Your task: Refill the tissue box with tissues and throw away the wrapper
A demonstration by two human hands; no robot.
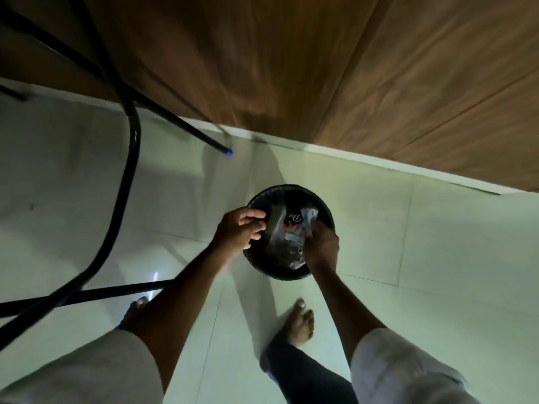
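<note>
A round black waste bin stands on the pale tiled floor below me, with crumpled clear plastic and other litter inside. My right hand is over the bin's right side, its fingers closed on a crumpled clear plastic wrapper. My left hand hovers at the bin's left rim with its fingers loosely curled and nothing visibly in it. No tissue box is in view.
A black metal chair frame stands to the left, one leg ending near the wall. A brown wood-panelled wall runs along the back above a white skirting. My bare feet stand just behind the bin.
</note>
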